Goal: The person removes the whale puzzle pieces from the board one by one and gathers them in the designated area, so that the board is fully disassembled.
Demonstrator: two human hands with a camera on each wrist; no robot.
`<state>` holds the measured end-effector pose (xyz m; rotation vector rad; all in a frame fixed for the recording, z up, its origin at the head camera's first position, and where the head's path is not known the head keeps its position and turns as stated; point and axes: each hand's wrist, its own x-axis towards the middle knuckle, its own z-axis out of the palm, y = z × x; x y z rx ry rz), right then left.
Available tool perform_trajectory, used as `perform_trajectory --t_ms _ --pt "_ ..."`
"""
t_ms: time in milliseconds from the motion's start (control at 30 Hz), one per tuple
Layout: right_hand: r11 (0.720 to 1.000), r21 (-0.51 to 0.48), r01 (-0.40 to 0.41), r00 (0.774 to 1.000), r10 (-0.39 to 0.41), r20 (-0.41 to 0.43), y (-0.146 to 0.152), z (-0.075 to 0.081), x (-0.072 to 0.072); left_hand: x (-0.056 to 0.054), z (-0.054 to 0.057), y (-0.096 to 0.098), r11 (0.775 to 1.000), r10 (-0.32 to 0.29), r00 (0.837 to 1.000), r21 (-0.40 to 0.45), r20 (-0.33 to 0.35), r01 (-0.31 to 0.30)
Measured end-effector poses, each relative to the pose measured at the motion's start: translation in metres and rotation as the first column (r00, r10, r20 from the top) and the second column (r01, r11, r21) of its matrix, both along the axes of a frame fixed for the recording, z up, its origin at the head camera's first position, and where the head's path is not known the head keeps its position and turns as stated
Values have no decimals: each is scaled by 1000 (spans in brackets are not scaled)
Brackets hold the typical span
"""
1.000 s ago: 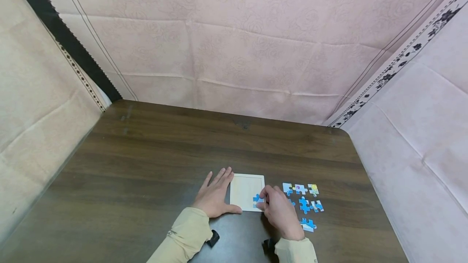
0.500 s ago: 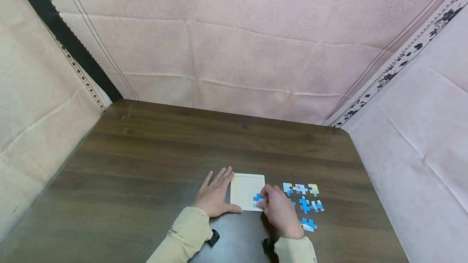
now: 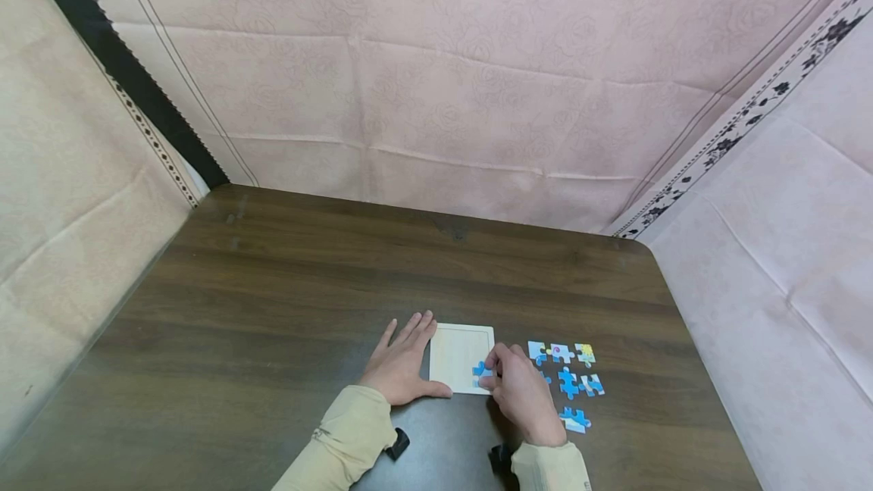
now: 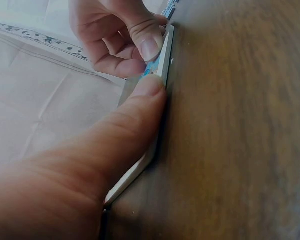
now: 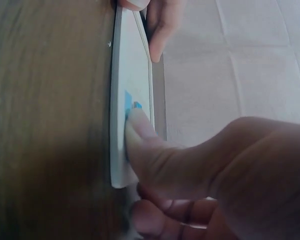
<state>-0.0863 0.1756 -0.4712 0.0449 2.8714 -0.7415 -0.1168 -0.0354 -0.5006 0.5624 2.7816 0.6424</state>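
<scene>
A pale square puzzle tray (image 3: 452,351) with a raised rim lies on the table. My left hand (image 3: 404,366) is spread along its left side, fingers straight, the thumb pressing the near rim. At the tray's lower right corner is a blue jigsaw piece (image 3: 479,371), and my right hand (image 3: 521,392) pinches it there between thumb and curled fingers. In the left wrist view a strip of the blue piece shows under the right fingertips. The right thumb covers much of it in the right wrist view.
Right of the tray lie several loose jigsaw pieces (image 3: 568,383) in loose rows, one partly hidden behind the right hand. The brown wooden table (image 3: 307,271) extends to a pinkish cloth wall (image 3: 436,97) at the back, with cloth on both sides too.
</scene>
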Motion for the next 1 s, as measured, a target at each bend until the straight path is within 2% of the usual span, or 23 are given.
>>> perform_trajectory --t_ms 500,767,1000 --pt "998 -62 28 999 -30 -25 1 1 0 0 1 1 1000 15 1000 8 6 -15" --pt "987 -147 71 997 -68 24 2 5 3 0 -1 0 1000 9 1000 8 1 -9" --pt "983 -177 47 998 -52 -24 7 5 6 0 -1 0 1000 5 1000 6 -8 -4"
